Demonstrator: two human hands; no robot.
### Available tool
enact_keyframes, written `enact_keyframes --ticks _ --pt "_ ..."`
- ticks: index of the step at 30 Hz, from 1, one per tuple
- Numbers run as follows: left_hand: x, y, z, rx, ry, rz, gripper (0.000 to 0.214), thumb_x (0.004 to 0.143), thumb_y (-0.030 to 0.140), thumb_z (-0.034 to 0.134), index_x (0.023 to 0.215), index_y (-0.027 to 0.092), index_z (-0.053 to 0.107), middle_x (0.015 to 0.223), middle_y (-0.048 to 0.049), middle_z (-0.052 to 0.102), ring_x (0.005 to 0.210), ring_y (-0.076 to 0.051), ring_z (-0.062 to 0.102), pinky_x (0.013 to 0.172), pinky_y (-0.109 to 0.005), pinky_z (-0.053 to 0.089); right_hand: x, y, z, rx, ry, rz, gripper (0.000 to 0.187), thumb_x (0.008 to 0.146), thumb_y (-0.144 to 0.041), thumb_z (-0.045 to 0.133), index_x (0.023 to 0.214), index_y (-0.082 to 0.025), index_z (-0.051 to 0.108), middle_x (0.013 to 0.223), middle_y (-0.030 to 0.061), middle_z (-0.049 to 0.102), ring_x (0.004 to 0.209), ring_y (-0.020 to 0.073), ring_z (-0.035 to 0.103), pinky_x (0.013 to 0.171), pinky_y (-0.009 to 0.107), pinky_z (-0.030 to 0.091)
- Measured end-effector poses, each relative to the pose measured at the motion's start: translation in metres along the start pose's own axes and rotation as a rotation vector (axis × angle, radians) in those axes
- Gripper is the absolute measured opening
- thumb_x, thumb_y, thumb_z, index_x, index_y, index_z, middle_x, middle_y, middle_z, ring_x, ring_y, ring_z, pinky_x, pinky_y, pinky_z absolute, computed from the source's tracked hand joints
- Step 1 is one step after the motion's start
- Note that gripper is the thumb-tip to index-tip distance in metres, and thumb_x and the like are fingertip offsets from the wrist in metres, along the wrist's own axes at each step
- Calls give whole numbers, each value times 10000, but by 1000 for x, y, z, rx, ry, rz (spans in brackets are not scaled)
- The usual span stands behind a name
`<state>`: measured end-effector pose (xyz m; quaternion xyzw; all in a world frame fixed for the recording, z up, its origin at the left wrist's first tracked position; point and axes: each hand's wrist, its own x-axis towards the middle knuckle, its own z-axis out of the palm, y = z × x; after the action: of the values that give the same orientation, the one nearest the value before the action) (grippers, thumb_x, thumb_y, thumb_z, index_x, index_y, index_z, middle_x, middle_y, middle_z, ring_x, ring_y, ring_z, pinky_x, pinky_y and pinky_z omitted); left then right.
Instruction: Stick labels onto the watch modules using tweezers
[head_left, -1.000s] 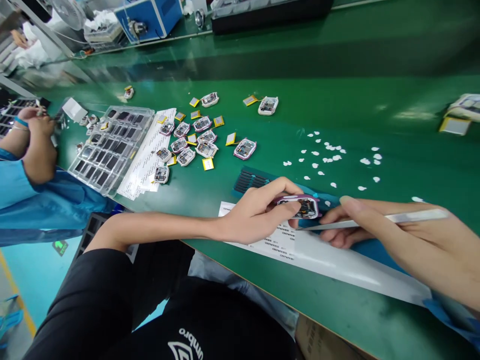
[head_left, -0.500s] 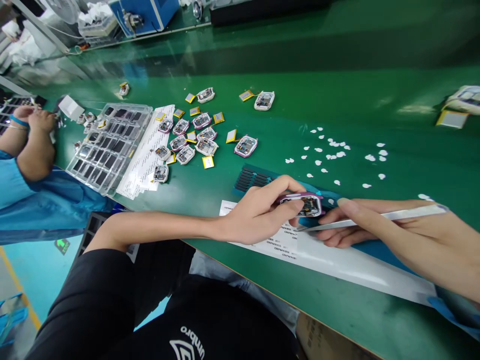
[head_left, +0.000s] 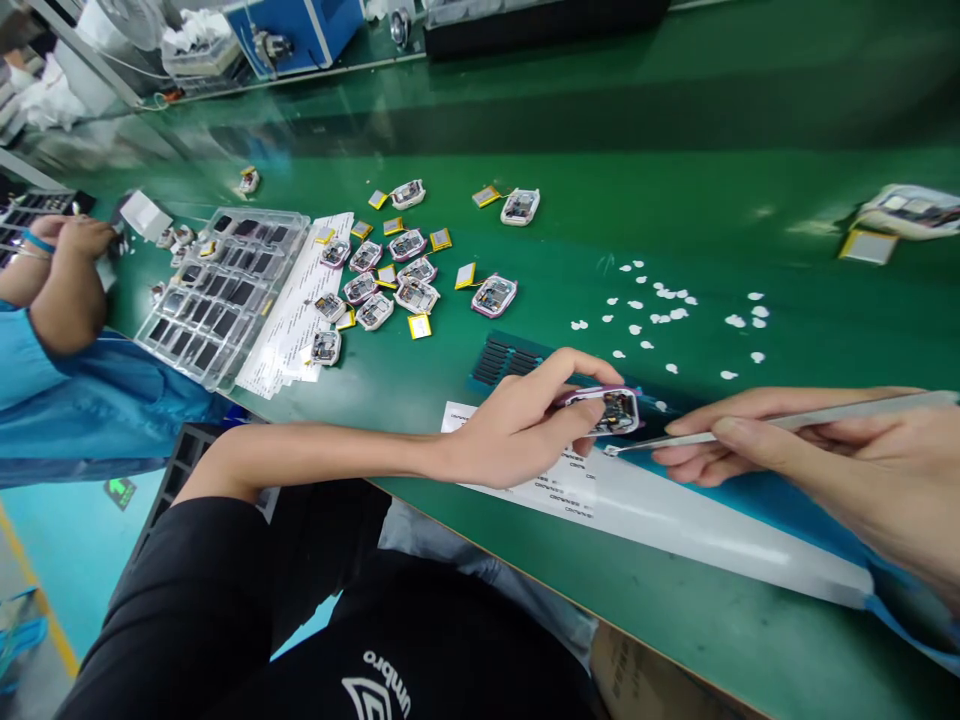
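While held casing (head_left: 621,411) is rounded-rect., tweezers (head_left: 840,412) look slim, metallic.

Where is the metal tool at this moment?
In the head view, right of centre: the right hand holds the metal tool, its tip just below the purple-edged case in the left hand.

Left hand (head_left: 499,430) grips purple-rimmed watch casing (head_left: 621,411), circuitry exposed, thumb across open side. Right hand (head_left: 817,450) holds metal tweezers (head_left: 847,410), tips at small pale piece (head_left: 612,450) just below casing. White printed sheet (head_left: 562,490) lies under left hand. Green worktop (head_left: 675,200) carries further open casings (head_left: 494,296), yellow-edged batteries (head_left: 465,275), scattered white tabbed discs (head_left: 678,314). Farther left: clear compartment tray (head_left: 260,306) with dark rectangular panels; co-worker's hands (head_left: 84,238) beyond.
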<state>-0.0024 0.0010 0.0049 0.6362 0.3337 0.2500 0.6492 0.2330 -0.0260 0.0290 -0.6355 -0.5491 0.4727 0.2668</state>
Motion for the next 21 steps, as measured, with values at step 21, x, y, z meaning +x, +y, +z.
enact_keyframes --ticks 21 --pt "-8 15 0 37 -220 107 442 966 279 584 1372 110 538 757 31 545 578 -97 497 532 -233 418 -34 -16 29 -118 440 -179 498 933 -694 598 592 -362 745 764 43 770 808 269 739 849 490 594"
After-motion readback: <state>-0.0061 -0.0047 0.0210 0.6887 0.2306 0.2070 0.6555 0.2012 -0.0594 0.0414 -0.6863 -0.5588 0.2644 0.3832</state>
